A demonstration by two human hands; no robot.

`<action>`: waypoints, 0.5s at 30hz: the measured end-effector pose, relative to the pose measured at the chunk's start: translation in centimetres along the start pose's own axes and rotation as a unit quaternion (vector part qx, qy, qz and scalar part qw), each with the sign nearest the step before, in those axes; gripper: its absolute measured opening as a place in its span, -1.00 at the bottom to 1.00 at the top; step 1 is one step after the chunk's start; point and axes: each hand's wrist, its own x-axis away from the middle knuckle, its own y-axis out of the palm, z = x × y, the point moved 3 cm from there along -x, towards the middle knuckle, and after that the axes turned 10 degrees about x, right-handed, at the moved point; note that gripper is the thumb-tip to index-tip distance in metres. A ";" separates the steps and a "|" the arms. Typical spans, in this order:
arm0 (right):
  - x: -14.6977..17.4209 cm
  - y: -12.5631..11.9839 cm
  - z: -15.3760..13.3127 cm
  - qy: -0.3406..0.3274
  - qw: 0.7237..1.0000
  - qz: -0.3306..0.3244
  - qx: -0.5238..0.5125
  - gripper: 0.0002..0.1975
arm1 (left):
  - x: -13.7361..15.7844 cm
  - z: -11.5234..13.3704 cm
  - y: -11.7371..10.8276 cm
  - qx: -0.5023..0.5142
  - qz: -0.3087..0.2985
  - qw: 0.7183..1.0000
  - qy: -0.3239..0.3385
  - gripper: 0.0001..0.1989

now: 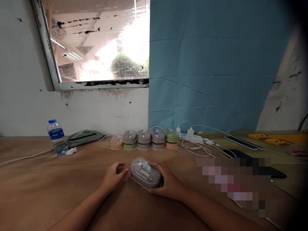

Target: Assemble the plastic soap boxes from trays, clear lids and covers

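Note:
A grey oval lidded box (146, 173) with a clear top and a round sticker stands on the wooden table in front of me. My right hand (166, 179) grips its right end, thumb on the near side and fingers on the far side. To the left of the box, my left hand (116, 175) is apart from it, fingers curved and spread from the thumb, holding nothing. Behind, a row of similar boxes includes a low peach one (116, 142), several grey ones (143, 137) and a green-topped one (171, 136), most of them stacked in pairs.
A water bottle (57, 138), crumpled tissue (71, 151) and green pouch (84, 138) stand at the back left. A power strip (192, 138) with white cables, a phone (243, 142), a black flat item (276, 172) and yellow pieces (276, 141) lie at the right.

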 end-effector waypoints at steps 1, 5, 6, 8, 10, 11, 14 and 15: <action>-0.1 0.2 0.1 0.005 1.000 0.005 -0.003 -0.16 | 0.1 0.2 0.2 -0.031 -0.002 1.000 0.003 -0.58; -0.1 0.9 0.0 0.020 0.999 0.024 -0.010 -0.20 | 1.4 1.1 1.9 -0.129 -0.020 0.992 -0.001 -0.55; -0.1 1.0 -0.1 0.025 0.999 0.037 -0.010 -0.21 | 1.8 1.4 2.5 -0.124 -0.018 0.992 -0.007 -0.50; -0.1 1.3 -0.5 0.031 0.997 0.071 -0.008 -0.24 | 2.5 1.7 3.6 -0.085 -0.016 0.996 -0.018 -0.38; -0.2 1.6 -1.0 0.030 0.994 0.106 -0.004 -0.27 | 2.9 2.0 4.7 -0.020 -0.018 0.999 -0.023 -0.25; -0.3 1.7 -1.4 0.024 0.993 0.118 -0.003 -0.28 | 2.9 2.1 5.1 0.019 -0.022 0.999 -0.020 -0.18; -0.7 2.4 -2.6 -0.012 0.991 0.132 0.001 -0.22 | 2.4 2.4 5.5 0.136 -0.012 0.990 0.022 -0.05; -0.9 2.7 -2.9 -0.024 0.991 0.130 0.001 -0.18 | 2.0 2.5 5.3 0.163 0.003 0.986 0.045 -0.04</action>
